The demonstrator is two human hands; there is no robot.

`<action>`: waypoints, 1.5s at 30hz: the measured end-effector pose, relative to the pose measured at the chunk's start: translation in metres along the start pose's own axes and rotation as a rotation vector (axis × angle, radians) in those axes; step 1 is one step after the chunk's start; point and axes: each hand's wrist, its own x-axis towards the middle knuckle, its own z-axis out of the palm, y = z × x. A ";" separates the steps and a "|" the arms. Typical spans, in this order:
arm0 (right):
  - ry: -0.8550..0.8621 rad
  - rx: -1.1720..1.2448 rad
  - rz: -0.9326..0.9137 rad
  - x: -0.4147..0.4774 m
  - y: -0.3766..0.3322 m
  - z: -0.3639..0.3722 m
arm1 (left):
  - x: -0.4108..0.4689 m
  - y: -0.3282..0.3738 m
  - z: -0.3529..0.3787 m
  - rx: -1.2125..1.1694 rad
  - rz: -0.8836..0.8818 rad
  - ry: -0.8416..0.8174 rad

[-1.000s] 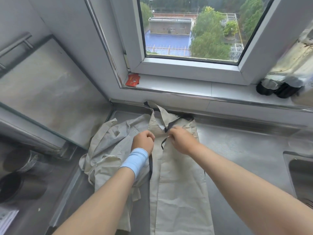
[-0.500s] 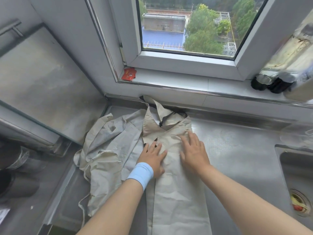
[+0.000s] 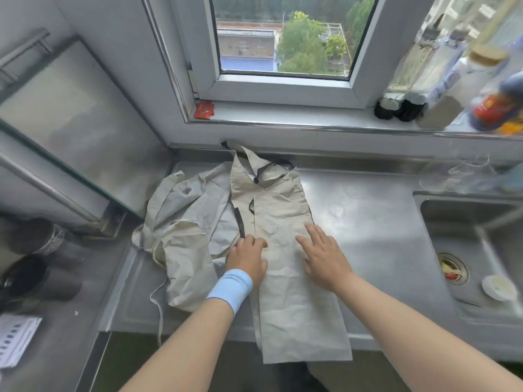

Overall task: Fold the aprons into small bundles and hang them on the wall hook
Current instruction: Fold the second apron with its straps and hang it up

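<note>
Both slid down apron [image 3: 283,216]: left hand [image 3: 247,257], right hand [image 3: 325,258].

I have one beige apron [image 3: 285,306] folded lengthwise into a long, narrow strip on the steel tabletop [image 3: 368,222]. Its bib end points toward the window wall and its lower end hangs over the front edge. The black strap [image 3: 268,168] curls at the top. The cloth is creased but lies flat. My left hand [image 3: 247,257] rests at its left edge and my right hand [image 3: 322,257] is spread on its middle. Touching it on the left, a second apron [image 3: 186,250] of the same pale cloth lies crumpled in a heap. Its thin tie [image 3: 158,315] trails over the tabletop's edge.
</note>
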 end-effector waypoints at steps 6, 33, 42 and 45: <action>-0.155 0.078 -0.127 -0.080 -0.014 0.013 | -0.078 0.005 0.021 -0.060 -0.349 -0.245; -0.060 -0.074 -0.167 -0.186 -0.041 -0.029 | -0.182 0.071 0.012 -0.674 -0.583 -0.197; -0.326 0.155 -0.244 -0.145 -0.040 -0.124 | -0.164 0.104 -0.055 0.039 0.023 -0.357; -0.562 0.180 -0.167 -0.125 -0.027 -0.154 | -0.148 0.097 -0.072 0.048 0.005 -0.396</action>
